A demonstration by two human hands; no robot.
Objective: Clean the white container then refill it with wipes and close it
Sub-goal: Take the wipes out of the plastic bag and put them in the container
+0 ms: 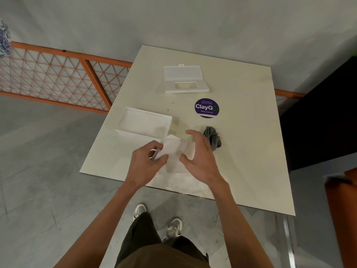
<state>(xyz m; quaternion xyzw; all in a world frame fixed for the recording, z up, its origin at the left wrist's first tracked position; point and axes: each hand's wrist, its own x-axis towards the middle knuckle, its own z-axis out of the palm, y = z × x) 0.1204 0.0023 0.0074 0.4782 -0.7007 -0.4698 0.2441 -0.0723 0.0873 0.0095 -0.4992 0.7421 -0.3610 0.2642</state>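
Observation:
The open white container [144,122] sits on the table's left side, its inside showing white. Its lid [184,79], with a rectangular slot and a raised flap, lies apart at the table's far middle. Between my hands is a white stack of wipes [171,147], lifted just above a clear plastic wrapper [179,178] at the near edge. My left hand [148,161] grips the stack's left end with curled fingers. My right hand [199,157] pinches its right side with thumb and fingers. A crumpled grey cloth [212,139] lies just right of my right hand.
The cream table [251,151] carries a round purple ClayGo sticker [206,107]. An orange lattice fence [58,74] runs along the floor at left. A dark block [324,122] stands at the right, and an orange object [345,200] is at the right edge.

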